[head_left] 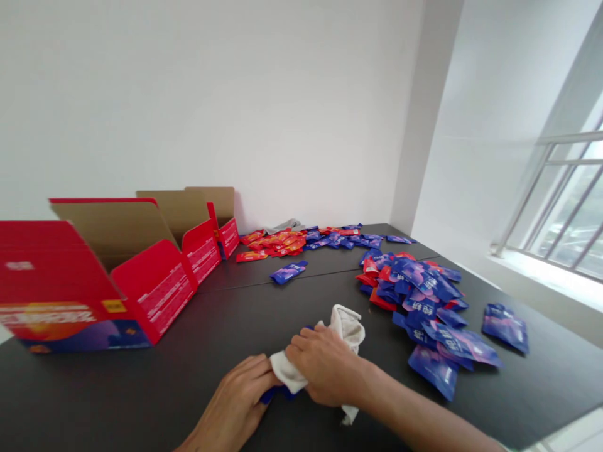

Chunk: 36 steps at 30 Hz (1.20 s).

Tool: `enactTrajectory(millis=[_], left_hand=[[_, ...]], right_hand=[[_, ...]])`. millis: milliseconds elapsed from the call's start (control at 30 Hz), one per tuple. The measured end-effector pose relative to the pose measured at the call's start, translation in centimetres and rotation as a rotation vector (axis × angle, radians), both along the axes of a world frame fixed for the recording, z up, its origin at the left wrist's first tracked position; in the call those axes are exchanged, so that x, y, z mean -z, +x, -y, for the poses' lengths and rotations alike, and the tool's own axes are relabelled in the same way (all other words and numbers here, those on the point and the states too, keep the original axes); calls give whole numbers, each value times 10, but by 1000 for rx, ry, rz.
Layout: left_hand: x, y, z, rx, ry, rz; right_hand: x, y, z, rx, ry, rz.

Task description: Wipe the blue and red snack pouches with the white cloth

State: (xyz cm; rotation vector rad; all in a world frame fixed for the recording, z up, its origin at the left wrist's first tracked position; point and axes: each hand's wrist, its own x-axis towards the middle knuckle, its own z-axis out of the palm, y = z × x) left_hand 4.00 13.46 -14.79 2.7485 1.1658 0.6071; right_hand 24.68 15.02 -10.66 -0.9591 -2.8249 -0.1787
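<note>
My right hand (325, 363) is closed around a whitish cloth (347, 325), whose ends stick out above and below the fist. Under the cloth lies a blue packet (279, 394), mostly hidden, with only bits of its edges showing. My left hand (245, 390) grips the packet's near left end with bent fingers, right beside a fold of the cloth. Both hands are low over the black table (226, 326), touching or nearly touching each other at the packet.
A heap of blue and red packets (419, 295) lies to the right, with one blue packet (505, 328) apart. Another blue packet (289, 272) lies mid-table. Red packets (277, 242) and more blue ones are at the back. Open red cartons (160, 289) line the left. A window railing (522, 188) stands right.
</note>
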Motion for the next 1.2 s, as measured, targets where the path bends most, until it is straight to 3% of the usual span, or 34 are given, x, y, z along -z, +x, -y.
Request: enactTrajectory(millis=[67,233,400,600,767,967,1133,1200], left_hand=[[-1,2,1,-3,-14,-6],[2,3,2,5,1,28],[4,2,2,27,55,-1],[4,4,3,41,50,13],[7,3,1,43,99,-24],[5,5,1,66,109,8],[3,7,2,79,175,-5],[5,6,2,88,184,-1]], right_hand=[[4,-3,0,29,-7,14],[-2,-2,-5,356,-69,-2],[-8,-9,6,142,-186,67],[-5,-3,-2,425,-125,16],[-10,-1,0,171,-228,58],[-6,6,-8,400,-154,15],[-6,2,-4,159,-175,23],[-6,-1,-4,196,-175,15]])
